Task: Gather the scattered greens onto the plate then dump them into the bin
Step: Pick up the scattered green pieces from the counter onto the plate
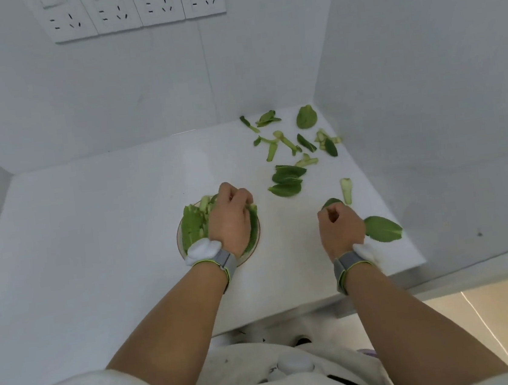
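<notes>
Item: greens-gathering, part done; bin not in view, dumping not begun.

1. Table [100,241]. White, boxed by pale walls; carried everything listed below.

2. Left hand [232,218]. Grip curled, fingers bent down into the greens heaped on the plate [181,248]. Judged to be pressing or setting down a bunch; whether it pinched any piece could not be told, the fingertips being hidden among the leaves. The plate lay directly beneath this grip, its rim showing on the side away from the other hand.

3. Greens on plate [192,228]. A fair heap of leaves and stalks, so the gathering was judged somewhat under half done.

4. Right hand [341,230]. Grip clenched around a small dark leaf [331,203], which stuck out beyond the knuckles. Well apart from the plate.

5. Large leaf [383,228]. Flat on the table, just beside the right grip on its outer side, loose.

6. Pale stalk [346,189]. Just beyond the right grip, loose.

7. Stacked leaves [288,182]. Beyond and between the two grips, loose.

8. Scattered greens [288,141]. Farthest from both grips, near the corner: many stalks and leaves left to collect.
</notes>
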